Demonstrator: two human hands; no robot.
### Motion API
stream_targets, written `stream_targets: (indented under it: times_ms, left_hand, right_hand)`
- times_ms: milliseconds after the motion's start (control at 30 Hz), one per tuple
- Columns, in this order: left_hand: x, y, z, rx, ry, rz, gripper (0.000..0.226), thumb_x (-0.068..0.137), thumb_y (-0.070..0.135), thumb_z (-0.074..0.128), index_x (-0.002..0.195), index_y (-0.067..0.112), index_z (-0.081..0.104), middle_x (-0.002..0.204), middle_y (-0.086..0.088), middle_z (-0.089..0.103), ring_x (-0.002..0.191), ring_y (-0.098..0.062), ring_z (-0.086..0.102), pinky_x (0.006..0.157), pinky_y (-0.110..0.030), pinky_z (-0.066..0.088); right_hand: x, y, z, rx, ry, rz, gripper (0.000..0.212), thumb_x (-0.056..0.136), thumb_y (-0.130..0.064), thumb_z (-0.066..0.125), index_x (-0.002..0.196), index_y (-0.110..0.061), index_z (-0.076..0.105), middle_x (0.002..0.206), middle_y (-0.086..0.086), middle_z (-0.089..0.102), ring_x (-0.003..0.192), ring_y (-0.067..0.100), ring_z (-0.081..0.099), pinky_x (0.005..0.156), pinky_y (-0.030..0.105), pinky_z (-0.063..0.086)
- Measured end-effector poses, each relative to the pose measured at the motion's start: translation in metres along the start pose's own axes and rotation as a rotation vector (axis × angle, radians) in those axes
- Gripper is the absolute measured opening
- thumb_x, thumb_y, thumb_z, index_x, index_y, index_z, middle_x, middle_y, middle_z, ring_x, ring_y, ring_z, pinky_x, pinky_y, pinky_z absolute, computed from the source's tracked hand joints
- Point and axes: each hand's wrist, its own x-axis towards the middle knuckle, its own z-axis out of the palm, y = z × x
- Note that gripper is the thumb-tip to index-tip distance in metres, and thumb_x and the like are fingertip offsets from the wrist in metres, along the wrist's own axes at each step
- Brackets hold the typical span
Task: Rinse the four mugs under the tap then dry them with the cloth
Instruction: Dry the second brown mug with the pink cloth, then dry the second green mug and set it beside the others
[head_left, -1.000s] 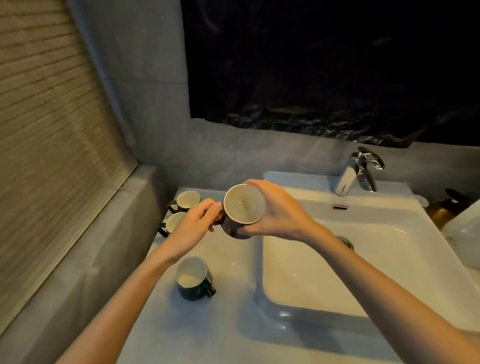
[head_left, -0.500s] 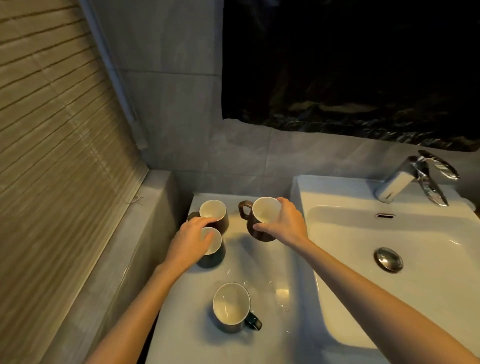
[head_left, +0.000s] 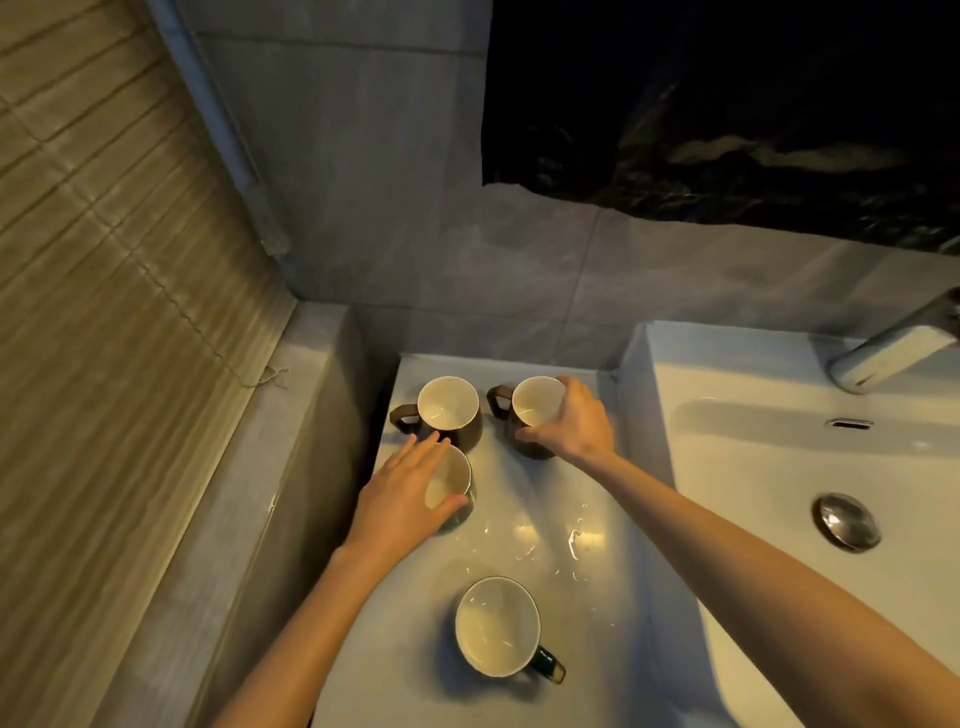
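While the right hand (head_left: 571, 421) grips the far-right mug (head_left: 535, 405) and the left hand (head_left: 400, 493) clasps the middle mug (head_left: 452, 478) — best lift it straight up, clearing the far-left mug (head_left: 447, 405).

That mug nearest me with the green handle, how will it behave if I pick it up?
The mug looks like glazed ceramic: probably stiff and breakable. Droplets on the counter beside it suggest it may be slippery. Its handle likely offers the safest grip.
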Motion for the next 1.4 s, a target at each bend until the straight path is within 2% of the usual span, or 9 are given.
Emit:
stream_targets:
  times_ms: [267, 433, 500, 700, 800, 967, 1133, 1267, 1400]
  left_hand:
    - [-0.002, -0.003, 0.003, -0.015, -0.014, 0.009, 0.076, 0.086, 0.056, 0.055, 0.149, 0.029, 0.023, 0.158, 0.009, 0.018, 0.146, -0.016, 0.014, 0.116, -0.038, 0.027]
    - [-0.007, 0.002, 0.0, 0.002, 0.001, 0.031, 0.073, 0.09, 0.051, 0.054, 0.15, 0.028, 0.021, 0.16, 0.008, 0.009, 0.147, -0.018, 0.008, 0.118, -0.041, 0.014]
    - [-0.015, 0.007, -0.003, -0.053, 0.045, 0.071, 0.07, 0.09, 0.045, 0.057, 0.149, 0.028, 0.024, 0.159, 0.009, 0.01, 0.147, -0.017, 0.008, 0.118, -0.04, 0.015]
    - [-0.064, 0.028, -0.017, -0.41, 0.17, 0.058, 0.049, 0.092, 0.025, 0.06, 0.138, 0.029, 0.045, 0.141, 0.012, 0.045, 0.127, -0.006, 0.042, 0.104, -0.026, 0.04]
    - [-0.092, 0.031, -0.011, -0.546, 0.118, -0.006, 0.04, 0.092, 0.026, 0.059, 0.131, 0.032, 0.051, 0.127, 0.013, 0.051, 0.112, -0.002, 0.052, 0.094, -0.019, 0.044]
    - [-0.123, 0.033, 0.019, -0.673, -0.031, -0.185, 0.042, 0.094, 0.031, 0.055, 0.135, 0.028, 0.047, 0.126, 0.012, 0.046, 0.11, -0.008, 0.053, 0.09, -0.023, 0.045]
    - [-0.134, 0.03, 0.047, -0.877, -0.15, -0.372, 0.029, 0.096, 0.032, 0.051, 0.126, 0.033, 0.052, 0.129, -0.001, 0.056, 0.116, -0.02, 0.055, 0.086, -0.033, 0.054]
    - [-0.136, 0.034, 0.051, -0.939, -0.112, -0.373, 0.024, 0.098, 0.024, 0.049, 0.118, 0.037, 0.055, 0.124, 0.0, 0.06, 0.114, -0.021, 0.057, 0.078, -0.024, 0.052]
    - [-0.133, 0.042, 0.043, -1.03, -0.117, -0.459, 0.026, 0.097, 0.022, 0.053, 0.122, 0.025, 0.059, 0.114, -0.003, 0.062, 0.109, -0.025, 0.058, 0.079, -0.027, 0.052]
  right_hand:
    - [0.01, -0.002, 0.011, 0.038, -0.025, -0.02, 0.098, 0.061, -0.041, 0.088, 0.14, -0.016, 0.035, 0.136, 0.007, 0.049, 0.123, 0.029, 0.046, 0.098, 0.042, 0.046]
    - [0.007, 0.001, 0.002, -0.03, -0.166, -0.077, 0.115, 0.073, -0.042, 0.081, 0.153, -0.011, 0.004, 0.16, 0.01, 0.013, 0.144, 0.035, 0.016, 0.116, 0.042, 0.019]
    - [-0.005, 0.002, -0.006, -0.052, -0.171, -0.101, 0.106, 0.079, -0.043, 0.075, 0.154, -0.013, 0.007, 0.16, 0.01, 0.009, 0.145, 0.035, 0.009, 0.116, 0.041, 0.013]
    - [-0.093, 0.012, -0.036, 0.197, -0.154, -0.256, 0.04, 0.089, -0.023, 0.067, 0.125, -0.012, 0.054, 0.127, 0.002, 0.055, 0.1, 0.018, 0.057, 0.087, 0.027, 0.047]
    - [-0.141, 0.029, -0.037, 0.274, -0.225, -0.224, 0.019, 0.09, -0.026, 0.064, 0.105, -0.017, 0.057, 0.107, -0.003, 0.062, 0.075, 0.006, 0.056, 0.065, 0.017, 0.044]
    - [-0.192, 0.051, -0.016, 0.151, -0.412, -0.109, 0.025, 0.096, -0.038, 0.052, 0.101, -0.013, 0.05, 0.101, 0.001, 0.061, 0.078, 0.015, 0.056, 0.069, 0.031, 0.05]
    - [-0.21, 0.05, 0.007, 0.168, -0.679, 0.034, 0.038, 0.1, -0.051, 0.031, 0.112, -0.016, 0.037, 0.105, 0.009, 0.066, 0.068, 0.013, 0.057, 0.06, 0.02, 0.05]
    - [-0.214, 0.052, 0.023, 0.257, -0.702, 0.106, 0.034, 0.102, -0.044, 0.034, 0.114, -0.012, 0.031, 0.08, 0.003, 0.054, 0.057, 0.008, 0.047, 0.052, 0.017, 0.043]
    - [-0.216, 0.049, 0.022, 0.302, -0.683, 0.075, 0.03, 0.102, -0.04, 0.034, 0.116, -0.014, 0.029, 0.082, -0.002, 0.045, 0.067, 0.008, 0.037, 0.053, 0.018, 0.032]
